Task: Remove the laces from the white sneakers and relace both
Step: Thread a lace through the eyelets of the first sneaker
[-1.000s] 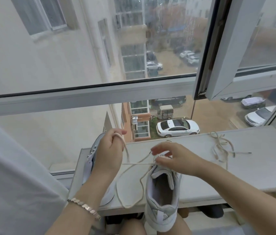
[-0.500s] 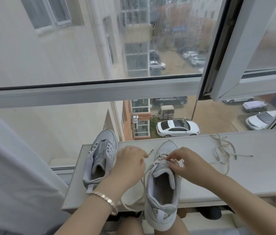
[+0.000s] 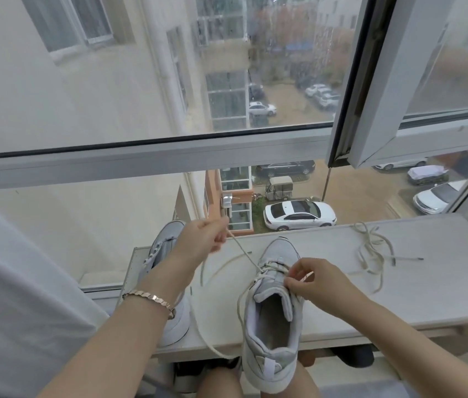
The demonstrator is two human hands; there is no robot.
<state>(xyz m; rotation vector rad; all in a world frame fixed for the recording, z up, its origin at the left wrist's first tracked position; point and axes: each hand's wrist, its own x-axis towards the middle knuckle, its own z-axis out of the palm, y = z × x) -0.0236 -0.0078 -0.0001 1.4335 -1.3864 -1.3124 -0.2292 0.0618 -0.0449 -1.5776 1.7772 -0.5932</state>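
Observation:
A white sneaker (image 3: 273,320) lies on the window ledge (image 3: 399,282) with its toe toward the glass and its heel over my knees. My left hand (image 3: 201,239) grips one end of its lace (image 3: 243,254) and holds it taut, up and to the left of the eyelets. My right hand (image 3: 310,278) pinches the other lace end at the sneaker's right eyelet row. Slack lace loops over the ledge between the shoes. The second white sneaker (image 3: 164,251) stands at the left, largely hidden behind my left forearm.
A loose, tangled lace (image 3: 373,254) lies on the ledge to the right. The window frame and glass rise right behind the ledge, with an opened sash (image 3: 376,110) at upper right. A pale sleeve fills the lower left.
My left hand has pulled up and left from the eyelets, drawing the lace taut. My right hand has stayed at the sneaker's right eyelets.

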